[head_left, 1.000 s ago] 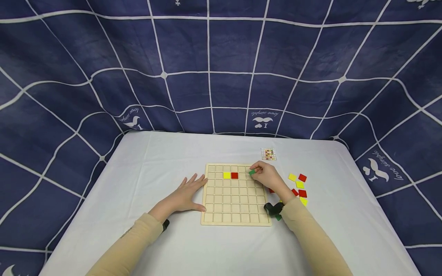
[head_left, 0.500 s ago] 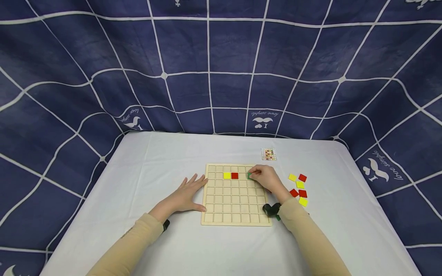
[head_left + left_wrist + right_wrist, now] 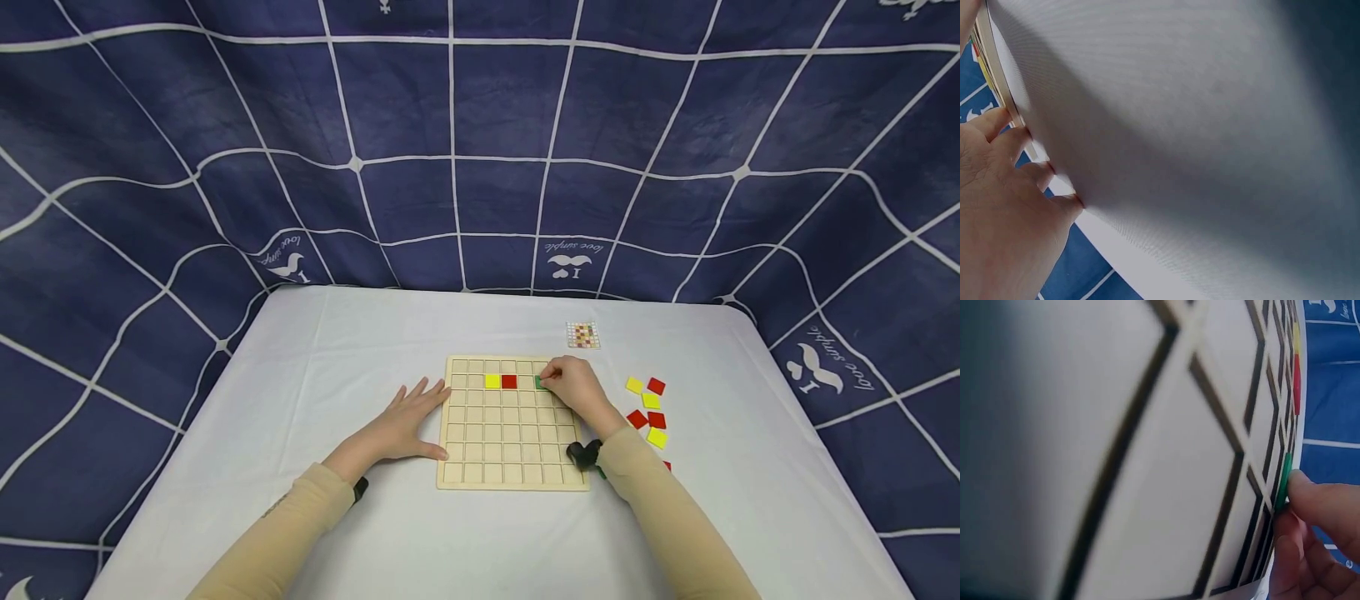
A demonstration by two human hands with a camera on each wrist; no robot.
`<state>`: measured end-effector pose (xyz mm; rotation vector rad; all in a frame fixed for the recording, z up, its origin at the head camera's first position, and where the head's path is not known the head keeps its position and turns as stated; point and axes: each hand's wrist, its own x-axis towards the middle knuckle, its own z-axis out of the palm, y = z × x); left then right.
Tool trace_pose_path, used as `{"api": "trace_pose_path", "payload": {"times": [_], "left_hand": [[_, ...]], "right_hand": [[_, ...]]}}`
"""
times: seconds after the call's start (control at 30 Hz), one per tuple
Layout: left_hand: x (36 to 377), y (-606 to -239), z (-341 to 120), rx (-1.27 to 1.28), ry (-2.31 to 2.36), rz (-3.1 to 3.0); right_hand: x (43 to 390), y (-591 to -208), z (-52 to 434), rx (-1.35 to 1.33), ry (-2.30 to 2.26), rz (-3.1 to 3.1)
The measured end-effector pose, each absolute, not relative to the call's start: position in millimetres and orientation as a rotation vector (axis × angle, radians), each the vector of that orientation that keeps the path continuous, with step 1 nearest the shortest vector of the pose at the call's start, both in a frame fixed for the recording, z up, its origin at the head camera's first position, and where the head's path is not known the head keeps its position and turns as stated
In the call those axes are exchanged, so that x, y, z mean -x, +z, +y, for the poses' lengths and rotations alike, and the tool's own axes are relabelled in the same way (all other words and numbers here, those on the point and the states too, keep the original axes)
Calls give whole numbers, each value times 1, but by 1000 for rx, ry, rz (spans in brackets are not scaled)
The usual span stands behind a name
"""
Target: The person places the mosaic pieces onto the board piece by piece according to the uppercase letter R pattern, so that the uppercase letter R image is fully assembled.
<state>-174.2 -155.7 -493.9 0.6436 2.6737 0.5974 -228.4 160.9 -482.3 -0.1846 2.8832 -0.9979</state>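
A wooden grid board (image 3: 491,433) lies on the white table, with a yellow tile (image 3: 492,382) and a red tile (image 3: 509,382) side by side in its second row. At the right part of that same row, my right hand (image 3: 577,387) pinches a green tile (image 3: 539,382) between thumb and fingertips, low over the grid. The right wrist view shows the green tile (image 3: 1284,481) right at the thumb tip. My left hand (image 3: 405,423) is spread flat at the board's left edge, fingertips and thumb touching it; its fingers (image 3: 1041,172) are extended in the left wrist view.
A small printed pattern card (image 3: 582,335) lies behind the board. Right of the board are several loose yellow tiles (image 3: 651,402) and red tiles (image 3: 657,421), some partly hidden by the right forearm. A blue curtain (image 3: 495,200) hangs behind the table.
My right hand has moved slightly left and down, bringing the green tile from a tilted position down to the second-row cells. The left hand has stayed in place.
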Motion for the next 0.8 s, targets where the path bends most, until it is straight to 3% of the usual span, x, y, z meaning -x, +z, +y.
{"api": "trace_pose_path", "payload": {"times": [0.47,0.8], "left_hand": [[175,-495,-158,-637,571,2682],[175,-496,-157,-656,590,2683]], "right_hand": [[231,-462,205,57,-1095,2721],[217,-470,235,51,-1092,2602]]}}
